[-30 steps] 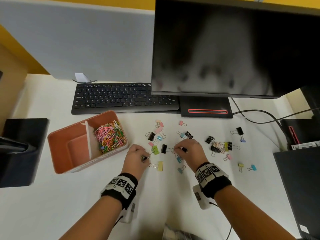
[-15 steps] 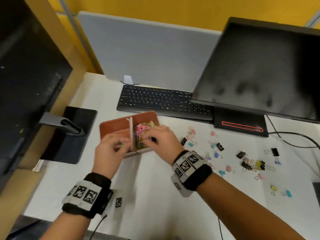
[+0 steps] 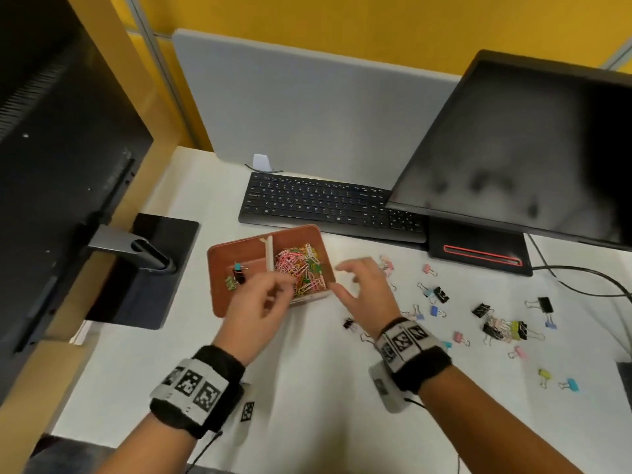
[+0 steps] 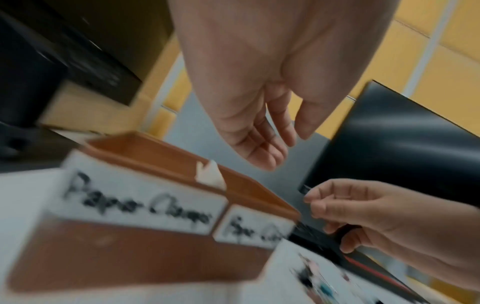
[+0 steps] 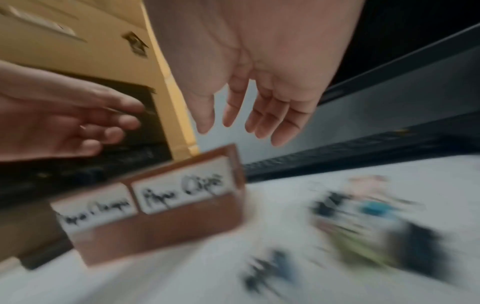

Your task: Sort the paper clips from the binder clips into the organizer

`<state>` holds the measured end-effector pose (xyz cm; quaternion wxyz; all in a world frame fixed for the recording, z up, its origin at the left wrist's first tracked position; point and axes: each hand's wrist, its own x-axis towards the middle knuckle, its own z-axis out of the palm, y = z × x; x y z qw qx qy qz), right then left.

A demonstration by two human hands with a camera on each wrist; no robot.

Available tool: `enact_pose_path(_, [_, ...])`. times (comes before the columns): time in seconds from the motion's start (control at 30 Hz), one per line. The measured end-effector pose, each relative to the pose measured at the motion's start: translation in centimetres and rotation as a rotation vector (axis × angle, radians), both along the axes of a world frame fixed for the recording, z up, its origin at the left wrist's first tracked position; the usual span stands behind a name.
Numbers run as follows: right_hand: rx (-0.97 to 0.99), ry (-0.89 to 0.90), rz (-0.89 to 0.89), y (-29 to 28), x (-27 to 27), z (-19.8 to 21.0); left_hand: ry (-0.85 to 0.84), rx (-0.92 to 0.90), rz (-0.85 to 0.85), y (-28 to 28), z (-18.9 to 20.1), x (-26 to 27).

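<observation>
Both hands have let go since half a second ago: the clips they carried over the organizer (image 3: 219, 268) now lie in its left compartment, a small group of three binder clips (image 3: 236, 276) where that side held none a second back. The left hand (image 3: 260, 304) hovers over the organizer's near edge, fingers loosely curled and empty in the wrist view. The right hand (image 3: 362, 289) is just beside the right wall, fingers spread apart, holding nothing.

Paper clips (image 3: 301, 268) fill the right compartment in a tangled, colourful heap. Most binder clips are still scattered on the white desk (image 3: 307, 405) to the right, between the organizer and the cables, with a tight cluster (image 3: 499, 328) of black, pink and yellow ones farther out. Behind sit a keyboard (image 3: 328, 206) and a dark monitor (image 3: 530, 148).

The loose clips look light and stiff, likely to skid on the smooth desk if nudged. Their wire handles stick out and should be the easiest place to pinch; the clustered ones may have handles interlocked, so lifting one could drag its neighbours.
</observation>
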<state>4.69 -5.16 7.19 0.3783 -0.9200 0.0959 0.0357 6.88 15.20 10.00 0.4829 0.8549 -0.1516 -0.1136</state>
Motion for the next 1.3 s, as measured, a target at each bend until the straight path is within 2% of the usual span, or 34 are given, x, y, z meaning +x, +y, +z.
enact_pose_path(0.1, [-0.116,0.221,-0.093,-5.3,-3.6,-2.2,0.083,0.045,-0.213,-3.6,-2.4,-1.8])
enact_pose_path(0.23, [-0.140,0.372,-0.039,-7.4,-5.1,-4.1,0.097,0.185,-0.374,-7.9,-6.6,-2.9])
enact_pose_path(0.4, [-0.228,0.380,0.041,-6.1,-4.0,-5.9,0.062,0.369,-0.362,-10.6,-11.1,-3.1])
enact_pose_path(0.6, [-0.182,0.292,0.041,-6.0,-4.0,-7.0,0.061,0.325,-0.299,-10.2,-12.4,-2.8])
enact_pose_path(0.73, [-0.057,0.225,0.002,-6.8,-4.5,-6.6,0.091,0.223,-0.244,-9.6,-11.0,-2.8])
enact_pose_path(0.83, [0.001,0.153,-0.004,-6.8,-4.8,-5.2,0.056,0.118,-0.179,-8.4,-7.9,-3.1])
enact_pose_path(0.93, [0.057,0.054,0.034,-5.5,-4.4,-2.7,-0.019,0.026,-0.035,-5.5,-4.0,-2.9])
enact_pose_path(1.07, [0.141,-0.093,0.180,-0.7,-1.3,1.3,-0.109,0.134,0.202,-0.1,-0.6,-0.6])
enact_pose_path(1.17, [0.215,-0.168,0.264,4.4,1.9,3.1,-0.076,0.240,0.360,3.3,-0.1,1.9])
enact_pose_path(1.23, [0.226,-0.150,0.300,7.6,3.9,3.2,0.025,0.255,0.386,4.7,0.0,3.4])
enact_pose_path(1.3, [0.247,-0.083,0.318,9.5,5.2,3.1,0.076,0.301,0.342,5.2,0.1,4.3])
